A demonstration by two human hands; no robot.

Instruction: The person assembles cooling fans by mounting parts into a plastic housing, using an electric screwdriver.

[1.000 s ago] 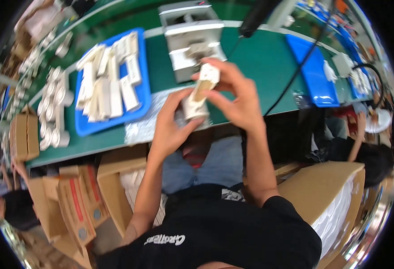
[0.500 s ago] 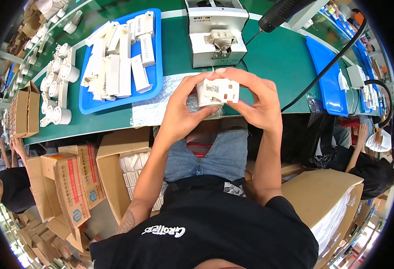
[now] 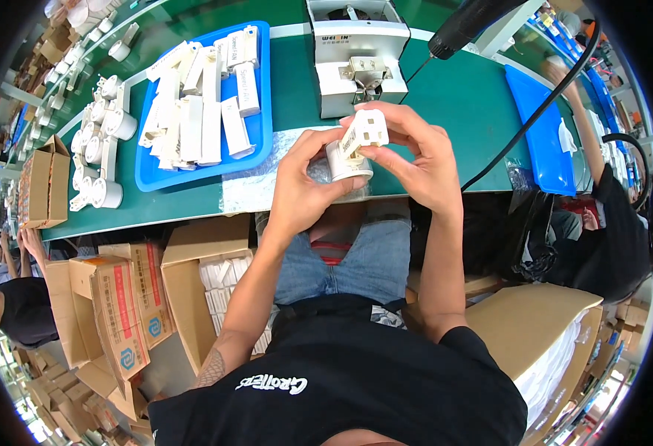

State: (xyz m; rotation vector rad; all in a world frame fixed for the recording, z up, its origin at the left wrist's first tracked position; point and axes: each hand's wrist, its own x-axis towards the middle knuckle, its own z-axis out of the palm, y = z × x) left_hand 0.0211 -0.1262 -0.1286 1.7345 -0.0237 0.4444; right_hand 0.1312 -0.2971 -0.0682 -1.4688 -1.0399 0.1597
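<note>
Above the table's near edge, my left hand is closed around a white round cup-shaped part, its thumb along the lower rim. My right hand pinches a narrow white plastic box between thumb and fingers. One end of the box, with square holes in it, faces up toward me. The box touches the cup-shaped part; whether the two are joined I cannot tell. Below the hands, a clear plastic sheet covers part of the table edge.
A blue tray of white boxes lies left of my hands. Several white round-headed units stand farther left. A metal machine is ahead, beside a hanging black screwdriver and its cable. Another blue tray sits right, near a person's arm.
My right hand has turned the white box, so its holed end now faces me instead of its printed side. At the right, another person's arm has reached out over the table.
</note>
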